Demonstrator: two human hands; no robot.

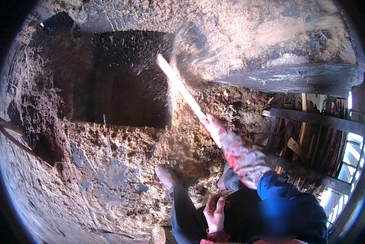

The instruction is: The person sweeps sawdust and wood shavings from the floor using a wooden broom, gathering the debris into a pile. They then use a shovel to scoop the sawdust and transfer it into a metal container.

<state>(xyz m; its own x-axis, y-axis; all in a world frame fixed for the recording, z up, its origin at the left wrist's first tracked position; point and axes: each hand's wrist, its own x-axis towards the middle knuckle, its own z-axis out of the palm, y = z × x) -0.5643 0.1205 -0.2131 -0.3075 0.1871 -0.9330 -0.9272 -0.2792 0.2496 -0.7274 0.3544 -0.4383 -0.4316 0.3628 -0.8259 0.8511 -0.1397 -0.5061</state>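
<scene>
My right hand [212, 122] grips a long pale wooden stick [182, 88] near its lower end. The stick slants up and left, its far tip over the right edge of a dark, roughly rectangular pit [121, 91]. Bits of loose debris [152, 73] spray around that tip, and motion blur hides whether anything is fixed to it. Close to my lap, my left hand [215, 213] is half curled with the thumb up, and nothing shows in it. Crumbly brown material [139, 137] lines the pit's near edge.
My feet, one of them here [165, 175], rest on the rough ground below the pit. A thin rod [107, 134] stands at the near rim. At right are dark beams [316, 119] and stacked wood pieces [319, 146]. A cut wood end [158, 235] lies at the bottom.
</scene>
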